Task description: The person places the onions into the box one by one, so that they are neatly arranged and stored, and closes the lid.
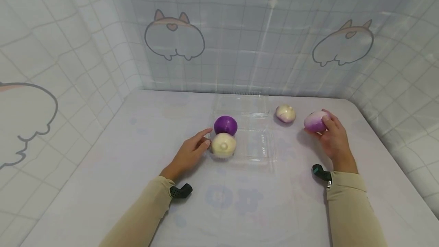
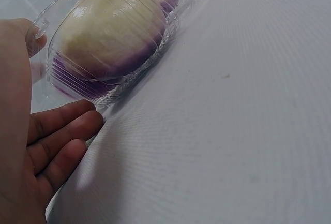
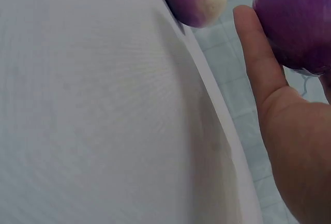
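My right hand (image 1: 334, 136) grips a purple-and-white turnip (image 1: 315, 121) above the table's right side; in the right wrist view a finger (image 3: 258, 53) lies along its glossy purple skin. Another turnip (image 1: 285, 113), cream on top, sits on the table to the left of that hand. In the middle lies an open, clear plastic clamshell box (image 1: 252, 144). Its left part holds a purple-side-up turnip (image 1: 225, 125) and, nearer me, a cream-side-up turnip (image 1: 223, 145). My left hand (image 1: 190, 149) is at the box's left edge, fingers loosely extended, fingertips right by the ribbed wall.
The box's lid (image 1: 241, 104) lies folded back toward the rear wall. A pale printed cloth covers the table (image 1: 219, 209). Grid-patterned curtains (image 1: 240, 29) with cartoon animals close in the back and sides. Dark devices (image 1: 181, 191) are strapped at both wrists.
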{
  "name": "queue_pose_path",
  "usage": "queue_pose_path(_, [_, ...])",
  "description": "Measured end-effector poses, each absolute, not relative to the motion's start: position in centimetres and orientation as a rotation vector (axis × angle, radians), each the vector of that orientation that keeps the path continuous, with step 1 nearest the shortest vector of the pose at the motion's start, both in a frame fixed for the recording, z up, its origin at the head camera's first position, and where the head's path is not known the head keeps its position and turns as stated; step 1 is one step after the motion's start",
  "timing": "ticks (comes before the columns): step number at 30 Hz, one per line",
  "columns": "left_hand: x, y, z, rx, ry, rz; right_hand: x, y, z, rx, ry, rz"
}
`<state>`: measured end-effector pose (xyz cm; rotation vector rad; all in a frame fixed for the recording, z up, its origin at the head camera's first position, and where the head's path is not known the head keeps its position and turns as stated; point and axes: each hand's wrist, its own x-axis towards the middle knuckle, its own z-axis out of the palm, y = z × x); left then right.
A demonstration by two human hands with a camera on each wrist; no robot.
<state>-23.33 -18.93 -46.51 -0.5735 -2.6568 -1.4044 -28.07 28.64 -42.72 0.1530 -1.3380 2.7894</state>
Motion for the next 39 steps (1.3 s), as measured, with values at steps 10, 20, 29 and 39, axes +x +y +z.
queue_pose_path(10, [-23.1,-18.8,-46.6,-0.564,-2.669,-1.408,-27.8,28.1,-42.2,0.27,-1.219,2.895])
queue_pose_path(20, [-23.2,-18.8,-46.6,-0.588,-2.653,-1.4,-28.4,26.8,-42.5,0.401,-1.245,2.922])
queue_pose_path(29, [-23.2,-19.0,-46.6,-0.581,-2.657,-1.389,-28.4,24.8,-42.1,0.456,-1.409,2.88])
queue_pose_path(39, [-23.2,-19.0,-46.6,-0.577,-2.662,-1.385,-28.2,23.0,-41.4,0.248,-1.688,2.728])
